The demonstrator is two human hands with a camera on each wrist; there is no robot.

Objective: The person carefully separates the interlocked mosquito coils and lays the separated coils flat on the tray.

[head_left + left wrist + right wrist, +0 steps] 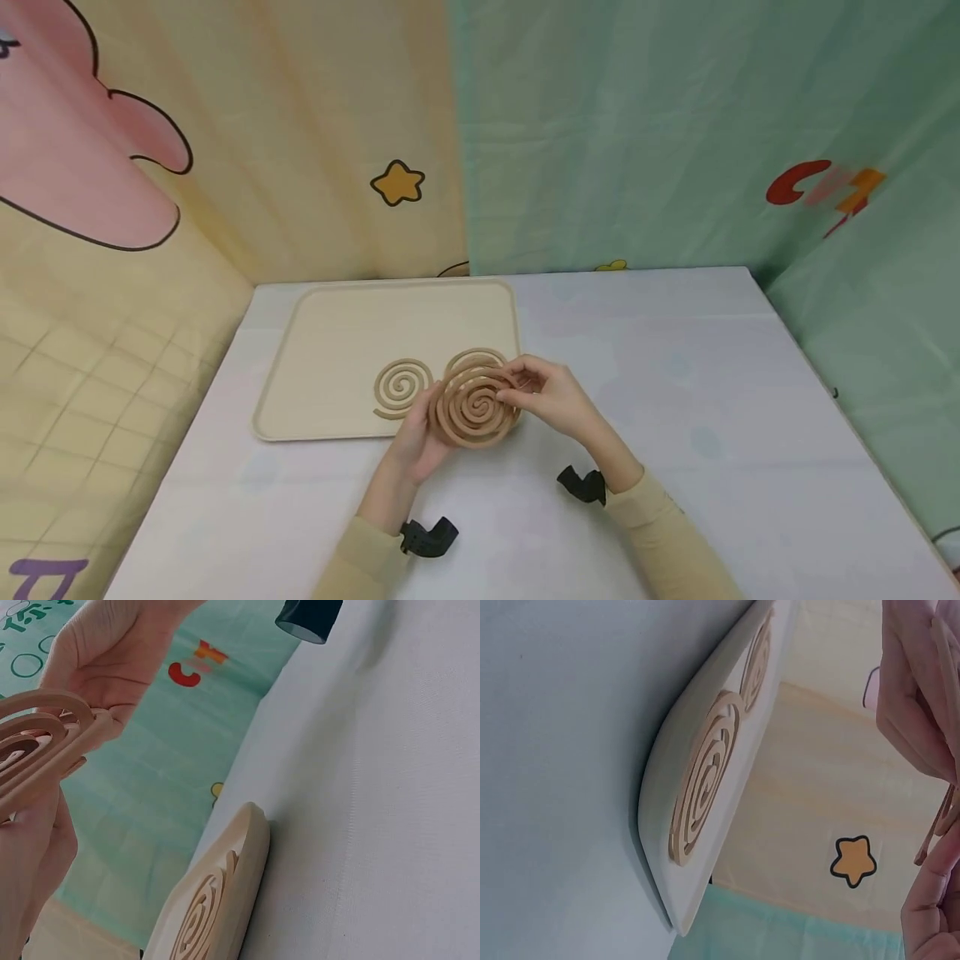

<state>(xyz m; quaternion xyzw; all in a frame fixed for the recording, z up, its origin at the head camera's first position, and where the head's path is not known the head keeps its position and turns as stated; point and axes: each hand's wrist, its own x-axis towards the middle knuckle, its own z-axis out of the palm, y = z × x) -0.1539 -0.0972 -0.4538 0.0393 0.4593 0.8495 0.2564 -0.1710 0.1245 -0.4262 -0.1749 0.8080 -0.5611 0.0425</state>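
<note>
A reddish-brown mosquito coil (480, 406) is held up between both hands, over the tray's front edge; it looks like two nested spirals. My left hand (417, 442) grips it from the left and underneath. At its right side, the thumb and fingers of my right hand (551, 395) pinch part of the spiral. Two paler coils lie on the beige tray (337, 358): a left coil (402, 388) in full view, and a right coil (705, 780) that the held one partly covers in the head view. The left wrist view shows the held coil (82, 739) edge-on, tilted.
The tray sits on a white-covered table (675, 367), toward the back left. A printed curtain (600, 150) stands behind the table and along its sides. A black wrist mount (430, 537) is on the left wrist, and another mount (582, 485) on the right.
</note>
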